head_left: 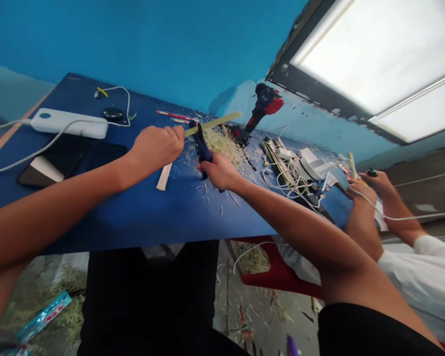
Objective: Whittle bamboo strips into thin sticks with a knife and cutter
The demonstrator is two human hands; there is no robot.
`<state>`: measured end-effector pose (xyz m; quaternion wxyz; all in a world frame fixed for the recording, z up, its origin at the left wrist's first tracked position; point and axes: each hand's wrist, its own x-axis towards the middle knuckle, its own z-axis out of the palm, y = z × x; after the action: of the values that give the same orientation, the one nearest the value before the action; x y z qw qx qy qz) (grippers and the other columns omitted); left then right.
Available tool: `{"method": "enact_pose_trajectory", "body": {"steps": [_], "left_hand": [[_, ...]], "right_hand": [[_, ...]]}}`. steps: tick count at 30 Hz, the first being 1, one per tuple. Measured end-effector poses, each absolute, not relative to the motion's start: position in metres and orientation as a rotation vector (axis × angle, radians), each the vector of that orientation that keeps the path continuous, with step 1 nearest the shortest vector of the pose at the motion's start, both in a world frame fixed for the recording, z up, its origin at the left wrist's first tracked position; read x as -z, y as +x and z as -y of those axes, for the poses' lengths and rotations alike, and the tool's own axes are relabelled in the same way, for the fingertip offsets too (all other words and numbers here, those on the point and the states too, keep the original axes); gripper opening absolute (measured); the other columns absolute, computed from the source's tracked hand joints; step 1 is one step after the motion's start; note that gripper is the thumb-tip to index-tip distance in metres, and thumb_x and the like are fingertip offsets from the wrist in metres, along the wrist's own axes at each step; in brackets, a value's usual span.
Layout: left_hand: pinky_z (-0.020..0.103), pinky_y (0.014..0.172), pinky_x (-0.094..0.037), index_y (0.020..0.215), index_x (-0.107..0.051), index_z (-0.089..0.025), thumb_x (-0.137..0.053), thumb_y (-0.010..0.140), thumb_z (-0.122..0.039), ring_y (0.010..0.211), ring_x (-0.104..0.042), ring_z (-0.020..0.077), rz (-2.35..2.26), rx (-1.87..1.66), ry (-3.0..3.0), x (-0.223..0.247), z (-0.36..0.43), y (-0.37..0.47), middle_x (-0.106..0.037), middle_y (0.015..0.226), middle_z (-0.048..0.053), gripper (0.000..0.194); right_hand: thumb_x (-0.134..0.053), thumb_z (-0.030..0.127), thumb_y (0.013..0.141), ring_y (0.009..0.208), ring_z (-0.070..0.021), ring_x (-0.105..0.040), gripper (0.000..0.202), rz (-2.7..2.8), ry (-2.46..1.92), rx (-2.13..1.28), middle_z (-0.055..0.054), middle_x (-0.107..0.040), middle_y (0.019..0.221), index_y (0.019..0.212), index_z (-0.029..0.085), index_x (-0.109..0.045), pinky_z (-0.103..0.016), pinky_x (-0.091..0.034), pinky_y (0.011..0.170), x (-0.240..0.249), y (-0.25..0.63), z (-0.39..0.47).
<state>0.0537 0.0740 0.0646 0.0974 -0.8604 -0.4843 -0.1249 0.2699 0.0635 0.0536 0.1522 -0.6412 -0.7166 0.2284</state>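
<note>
A pale yellow-green strip [220, 120] slants up to the right over the table, its near end closed in the fist of my left hand [157, 151]. My right hand [220, 171] grips a dark blue tool [202, 148], which stands across the strip just right of my left hand. Behind the tool lies a heap of fine pale shavings [224, 143]. A short flat pale piece [164, 177] rests on the table below my left hand. Loose curls of shaving are scattered around my right hand.
A black and red power drill [263, 106] stands behind the shavings. White cables [300, 185] and papers lie to the right, beside another person's hands [367, 190]. A white power strip [70, 122], dark phone [52, 160] and black oval object [112, 114] are at left.
</note>
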Motion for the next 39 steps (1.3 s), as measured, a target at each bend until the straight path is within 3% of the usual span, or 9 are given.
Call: {"method": "enact_pose_trajectory", "body": {"steps": [4, 9, 14, 19, 26, 33, 39], "left_hand": [[0.038, 0.059, -0.031, 0.122, -0.071, -0.009, -0.012, 0.107, -0.015, 0.065, -0.057, 0.0217, 1.412, 0.278, -2.472, -0.063, -0.078, 0.053, -0.074, 0.090, 0.020, 0.062], [0.037, 0.063, -0.040, 0.132, -0.065, 0.002, -0.023, 0.105, -0.004, 0.089, -0.077, 0.0350, 1.412, 0.146, -2.481, -0.065, -0.081, 0.053, -0.077, 0.097, 0.027, 0.050], [0.038, 0.068, -0.045, 0.133, -0.063, 0.002, -0.020, 0.109, -0.008, 0.095, -0.079, 0.0372, 1.431, 0.119, -2.517, -0.066, -0.080, 0.052, -0.078, 0.102, 0.029, 0.050], [0.038, 0.073, -0.045, 0.131, -0.063, 0.000, -0.017, 0.114, -0.023, 0.095, -0.077, 0.0342, 1.482, 0.176, -2.545, -0.065, -0.079, 0.051, -0.077, 0.104, 0.028, 0.053], [0.034, 0.072, -0.049, 0.127, -0.067, -0.004, -0.027, 0.112, -0.017, 0.090, -0.078, 0.0309, 1.457, 0.188, -2.476, -0.057, -0.084, 0.053, -0.076, 0.095, 0.024, 0.045], [0.035, 0.073, -0.052, 0.126, -0.067, -0.003, -0.027, 0.112, -0.019, 0.090, -0.080, 0.0317, 1.427, 0.168, -2.462, -0.056, -0.083, 0.053, -0.077, 0.095, 0.026, 0.045], [0.035, 0.078, -0.053, 0.130, -0.066, -0.004, -0.026, 0.113, -0.024, 0.093, -0.079, 0.0307, 1.461, 0.194, -2.445, -0.057, -0.087, 0.055, -0.077, 0.095, 0.024, 0.047]], "right_hand": [[-0.057, 0.024, 0.086, 0.080, -0.0229, -0.060, 0.007, 2.071, -1.862, -0.678, -0.006, -0.066, 0.085, 0.080, 0.025, -0.053, -0.039, -0.042, 0.072, -0.059, 0.264, -0.064], [-0.057, 0.023, 0.087, 0.076, -0.0215, -0.059, 0.011, 2.084, -1.913, -0.660, -0.005, -0.064, 0.079, 0.078, 0.025, -0.052, -0.037, -0.041, 0.068, -0.062, 0.260, -0.065], [-0.058, 0.024, 0.090, 0.073, -0.0210, -0.058, 0.017, 2.089, -1.947, -0.628, -0.005, -0.063, 0.075, 0.074, 0.025, -0.052, -0.037, -0.040, 0.067, -0.063, 0.259, -0.066], [-0.056, 0.025, 0.095, 0.075, -0.0216, -0.061, 0.024, 2.118, -1.951, -0.635, -0.007, -0.067, 0.076, 0.071, 0.025, -0.054, -0.038, -0.042, 0.071, -0.063, 0.259, -0.065], [-0.055, 0.023, 0.095, 0.076, -0.0223, -0.061, 0.022, 2.134, -1.956, -0.595, -0.007, -0.068, 0.077, 0.073, 0.026, -0.050, -0.039, -0.043, 0.073, -0.062, 0.259, -0.063], [-0.055, 0.024, 0.093, 0.079, -0.0244, -0.062, 0.022, 2.150, -1.947, -0.596, -0.007, -0.065, 0.076, 0.072, 0.026, -0.050, -0.040, -0.043, 0.075, -0.061, 0.262, -0.067], [-0.057, 0.025, 0.089, 0.083, -0.0245, -0.062, 0.012, 2.147, -1.862, -0.592, -0.008, -0.069, 0.088, 0.081, 0.026, -0.049, -0.039, -0.043, 0.075, -0.059, 0.268, -0.070]]}}
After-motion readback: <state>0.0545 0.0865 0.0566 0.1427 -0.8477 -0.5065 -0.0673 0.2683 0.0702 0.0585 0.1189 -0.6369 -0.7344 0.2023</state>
